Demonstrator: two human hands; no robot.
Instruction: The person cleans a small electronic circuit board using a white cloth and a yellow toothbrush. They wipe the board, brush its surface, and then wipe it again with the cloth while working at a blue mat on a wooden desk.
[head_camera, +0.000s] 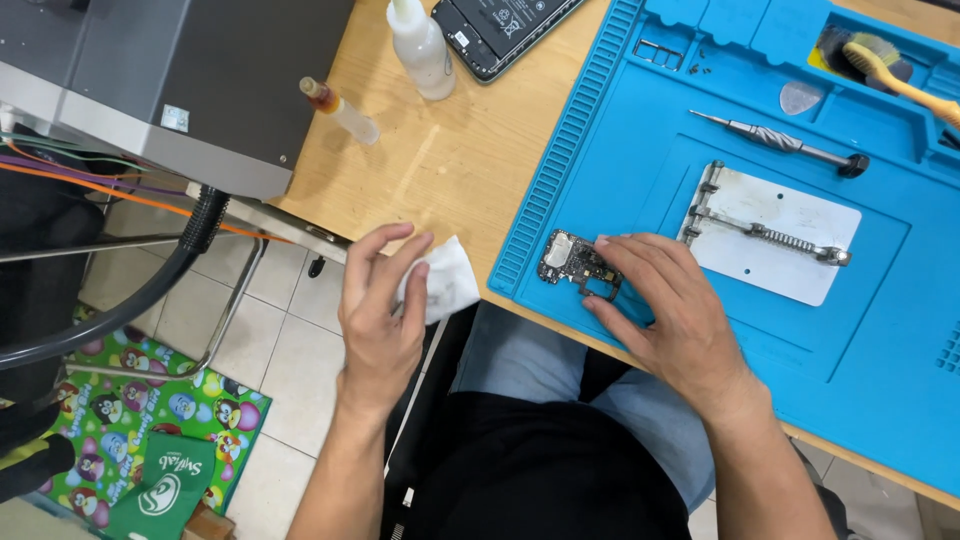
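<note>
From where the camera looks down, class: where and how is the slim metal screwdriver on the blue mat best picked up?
Probably at the twisted, knurled middle of the screwdriver, pinched across its width from above. It lies flat and alone on the blue mat, thin tip up-left and dark cap down-right, so both long sides are free. The right hand is nearest.

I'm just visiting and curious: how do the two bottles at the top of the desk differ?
The bigger bottle stands upright, while the small bottle lies on its side. The bigger one is whitish and wide; the small one is slim and clear with an orange-brown tip. The bigger one sits beside an opened phone; the small one lies nearer the grey machine. Both rest on the wooden desk.
</note>
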